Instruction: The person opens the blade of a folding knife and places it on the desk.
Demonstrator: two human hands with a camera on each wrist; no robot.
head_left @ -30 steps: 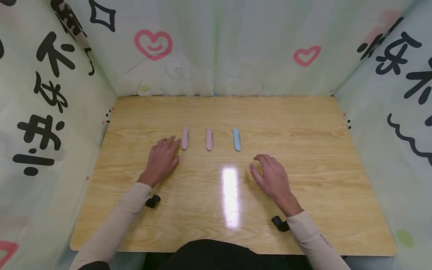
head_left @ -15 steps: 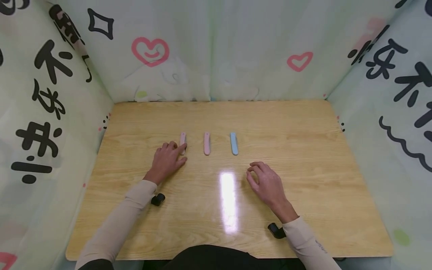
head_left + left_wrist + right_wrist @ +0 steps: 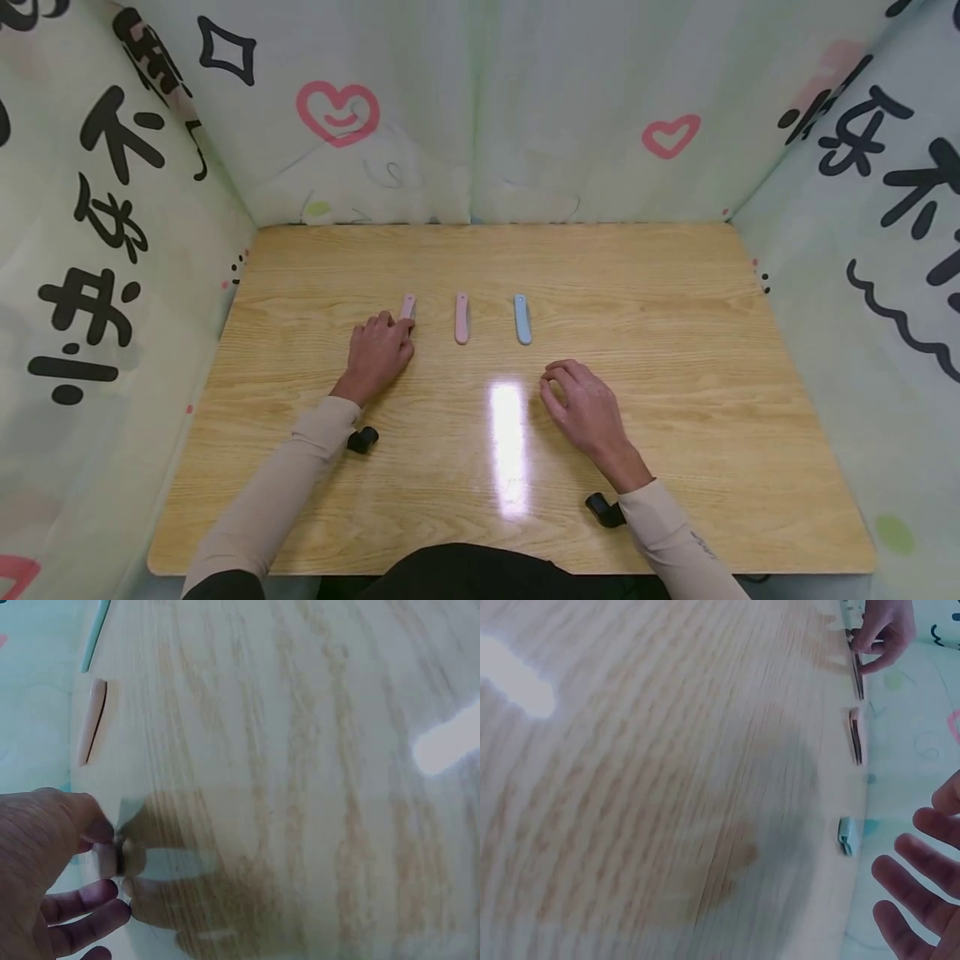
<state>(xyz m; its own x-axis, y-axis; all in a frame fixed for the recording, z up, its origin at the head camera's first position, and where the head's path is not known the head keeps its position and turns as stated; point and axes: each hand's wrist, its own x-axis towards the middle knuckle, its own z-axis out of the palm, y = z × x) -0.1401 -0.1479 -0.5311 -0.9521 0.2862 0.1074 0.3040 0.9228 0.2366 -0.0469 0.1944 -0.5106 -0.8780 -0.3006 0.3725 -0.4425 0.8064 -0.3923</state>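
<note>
Plainly, the left hand [image 3: 378,346] is the occupied one: thumb and fingers come together around the near part of the left pink strip [image 3: 408,307] in what looks like a pinch, though they cover that part and I cannot tell how firm it is. The strip is probably light and stiff, a slim, smooth piece that could skid on the glossy wood, and it does not look fragile; the long sides seem the best place to take hold, thumb towards the table's right edge, fingers towards the left edge. It lies right at the fingertips, its uncovered end pointing to the far edge of the wooden table [image 3: 660,300]. Further out, the middle pink strip [image 3: 461,318] lies apart from that hand, towards the table's right edge, and the blue strip [image 3: 522,319] lies beyond it, all three roughly side by side and nearer the far edge than the near one. The right hand [image 3: 588,408] holds nothing, its fingers loosely bent, nearer the table's near edge than the blue strip and to the right of it. Past the far edge stands a pale wall [image 3: 525,167] with a pink heart [image 3: 337,142] on it
</note>
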